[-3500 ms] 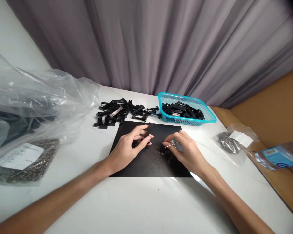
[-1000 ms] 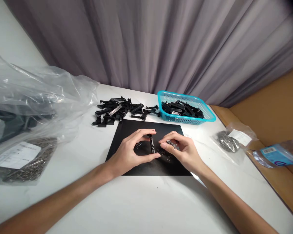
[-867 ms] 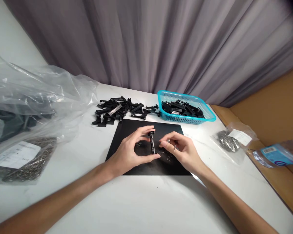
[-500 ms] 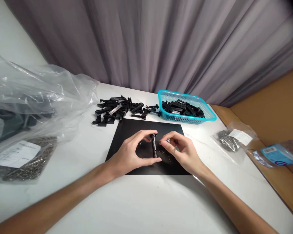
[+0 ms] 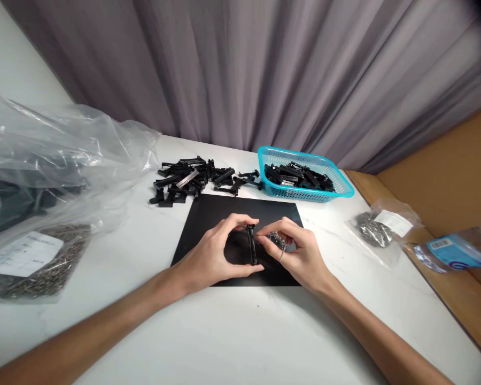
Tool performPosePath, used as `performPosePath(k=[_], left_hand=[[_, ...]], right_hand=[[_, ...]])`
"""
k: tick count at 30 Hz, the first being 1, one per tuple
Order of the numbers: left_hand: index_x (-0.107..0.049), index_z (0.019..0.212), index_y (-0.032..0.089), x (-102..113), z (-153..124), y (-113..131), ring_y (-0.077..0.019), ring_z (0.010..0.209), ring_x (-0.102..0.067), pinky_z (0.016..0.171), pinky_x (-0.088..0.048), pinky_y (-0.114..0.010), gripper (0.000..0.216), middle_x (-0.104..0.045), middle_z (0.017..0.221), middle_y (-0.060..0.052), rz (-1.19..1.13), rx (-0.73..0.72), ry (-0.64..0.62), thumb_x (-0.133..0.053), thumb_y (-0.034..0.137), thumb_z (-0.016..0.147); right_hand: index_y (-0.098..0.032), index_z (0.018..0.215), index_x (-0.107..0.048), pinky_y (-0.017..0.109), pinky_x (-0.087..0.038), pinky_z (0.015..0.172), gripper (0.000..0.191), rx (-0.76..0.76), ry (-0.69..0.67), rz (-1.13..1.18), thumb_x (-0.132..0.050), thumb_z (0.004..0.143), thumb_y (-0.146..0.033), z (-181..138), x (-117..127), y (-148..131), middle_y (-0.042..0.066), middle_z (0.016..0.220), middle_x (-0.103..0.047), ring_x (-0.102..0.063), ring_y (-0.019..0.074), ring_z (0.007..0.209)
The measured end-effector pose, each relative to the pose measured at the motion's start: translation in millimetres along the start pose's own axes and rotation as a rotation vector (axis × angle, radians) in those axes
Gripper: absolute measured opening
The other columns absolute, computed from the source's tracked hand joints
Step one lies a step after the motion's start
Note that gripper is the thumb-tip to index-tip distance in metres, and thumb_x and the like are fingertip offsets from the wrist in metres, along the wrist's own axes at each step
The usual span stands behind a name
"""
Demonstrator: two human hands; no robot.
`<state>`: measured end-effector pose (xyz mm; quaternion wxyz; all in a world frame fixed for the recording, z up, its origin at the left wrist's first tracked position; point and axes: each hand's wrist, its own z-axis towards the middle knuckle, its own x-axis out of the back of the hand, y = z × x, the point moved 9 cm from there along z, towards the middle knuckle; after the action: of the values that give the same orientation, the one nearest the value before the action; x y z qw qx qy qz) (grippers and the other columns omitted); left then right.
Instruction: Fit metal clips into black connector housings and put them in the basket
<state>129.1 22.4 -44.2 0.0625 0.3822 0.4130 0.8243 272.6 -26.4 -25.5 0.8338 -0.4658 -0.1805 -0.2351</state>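
The left hand (image 5: pixel 212 251) is gripping a slender black plastic bar-shaped part (image 5: pixel 251 245) at the centre of the frame. The thumb bears on the lower end and the fingertips bear on the upper end. The part's long axis runs nearly vertical in the frame, its top leaning slightly left; the wider, crosswise end points to the top of the frame.

The right hand (image 5: pixel 299 248) is curled around loose silver metal pieces (image 5: pixel 277 239), with its thumb and index fingertips pinched together beside the part. Whether a piece sits in the pinch cannot be told. A thin silver rod (image 5: pixel 282 251) lies against the curled fingers. Both forearms enter from the lower corners and converge.

Below the hands, a black rectangular flat mat (image 5: pixel 272 209) lies on a white marbled desk (image 5: pixel 232 331). Above the mat, left of centre, is a heap of black plastic parts (image 5: pixel 184 179); right of centre, a turquoise perforated plastic basket (image 5: pixel 347 192) holds similar parts.

At lower left, a clear bag of metal pieces bears a white label (image 5: pixel 24 254), its print illegible. At right, a clear plastic bottle (image 5: pixel 475 240) carries a blue label (image 5: pixel 451 251) with a barcode and a purple curved mark.
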Motion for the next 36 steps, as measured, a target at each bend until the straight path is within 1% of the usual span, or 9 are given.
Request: performPosePath(k=[2, 4, 7, 10, 18, 21, 26, 30, 36], left_hand=[[-0.05, 0.134, 0.03, 0, 0, 1, -0.0221, 0.119, -0.067, 0.108, -0.056, -0.038, 0.072, -0.066, 0.133, -0.002, -0.011, -0.004, -0.009, -0.088, 0.042, 0.075], [-0.05, 0.133, 0.03, 0, 0, 2, -0.0216, 0.117, -0.068, 0.106, -0.057, -0.037, 0.07, -0.067, 0.13, -0.002, -0.015, -0.011, -0.005, -0.088, 0.041, 0.075], [-0.051, 0.132, 0.03, -1, -1, 1, -0.0207, 0.114, -0.07, 0.104, -0.058, -0.034, 0.071, -0.068, 0.126, 0.0, -0.001, -0.009, 0.009, -0.089, 0.042, 0.073], [-0.051, 0.134, 0.031, -2, -2, 0, -0.0207, 0.113, -0.07, 0.104, -0.059, -0.033, 0.073, -0.068, 0.125, 0.0, 0.017, -0.019, 0.017, -0.09, 0.042, 0.073], [-0.051, 0.133, 0.029, 1, -2, 5, -0.0192, 0.113, -0.071, 0.105, -0.058, -0.031, 0.073, -0.068, 0.126, -0.001, 0.026, -0.075, 0.054, -0.091, 0.037, 0.072], [-0.051, 0.134, 0.029, 1, -2, 5, -0.0193, 0.114, -0.07, 0.106, -0.058, -0.032, 0.074, -0.068, 0.127, -0.001, 0.029, -0.071, 0.052, -0.09, 0.037, 0.072], [-0.05, 0.134, 0.028, 0, -3, 4, -0.022, 0.116, -0.07, 0.107, -0.058, -0.036, 0.073, -0.068, 0.129, -0.003, 0.033, -0.047, 0.033, -0.089, 0.039, 0.073], [-0.05, 0.133, 0.028, -1, -3, 3, -0.0231, 0.118, -0.07, 0.109, -0.058, -0.038, 0.071, -0.068, 0.13, -0.003, 0.043, -0.03, 0.03, -0.088, 0.04, 0.074], [-0.05, 0.136, 0.03, -1, -3, -1, -0.0244, 0.123, -0.069, 0.111, -0.057, -0.04, 0.073, -0.066, 0.134, -0.003, 0.049, -0.015, 0.014, -0.087, 0.041, 0.074]], right_hand=[[-0.024, 0.099, -0.072, 0.029, -0.039, 0.058, 0.005, -0.012, 0.02, 0.003, -0.069, 0.096, -0.022, 0, 1, 1, 0.0, 0.082, -0.07, -0.05, 0.0147, 0.066], [-0.024, 0.099, -0.071, 0.03, -0.042, 0.06, 0.005, -0.006, 0.048, 0.017, -0.068, 0.096, -0.021, 1, 2, -1, 0.001, 0.089, -0.071, -0.055, 0.0154, 0.071], [-0.024, 0.098, -0.07, 0.034, -0.047, 0.073, 0.007, 0.036, 0.113, -0.005, -0.067, 0.097, -0.018, 2, 5, -8, 0.002, 0.098, -0.07, -0.062, 0.0183, 0.087], [-0.025, 0.098, -0.071, 0.038, -0.045, 0.083, 0.012, 0.069, 0.167, -0.071, -0.068, 0.096, -0.014, 1, 5, -14, 0.002, 0.096, -0.068, -0.062, 0.0196, 0.092], [-0.024, 0.096, -0.068, 0.037, -0.045, 0.079, 0.011, 0.046, 0.211, -0.081, -0.066, 0.097, -0.013, -2, -3, -15, 0.001, 0.09, -0.066, -0.06, 0.0197, 0.086], [-0.023, 0.095, -0.064, 0.036, -0.046, 0.076, 0.012, 0.087, 0.238, -0.116, -0.063, 0.098, -0.012, -3, -5, -18, 0.002, 0.09, -0.065, -0.059, 0.0197, 0.085], [-0.024, 0.096, -0.062, 0.037, -0.045, 0.07, 0.015, 0.222, 0.257, -0.248, -0.06, 0.097, -0.009, -4, -7, -31, 0.004, 0.087, -0.066, -0.06, 0.0205, 0.078], [-0.025, 0.096, -0.065, 0.038, -0.046, 0.067, 0.015, 0.224, 0.287, -0.318, -0.061, 0.097, -0.01, -5, -6, -34, 0.004, 0.086, -0.067, -0.059, 0.0209, 0.075], [-0.025, 0.099, -0.064, 0.037, -0.047, 0.068, 0.017, 0.248, 0.314, -0.312, -0.063, 0.096, -0.007, -6, -5, -36, 0.004, 0.088, -0.069, -0.059, 0.0199, 0.077]])
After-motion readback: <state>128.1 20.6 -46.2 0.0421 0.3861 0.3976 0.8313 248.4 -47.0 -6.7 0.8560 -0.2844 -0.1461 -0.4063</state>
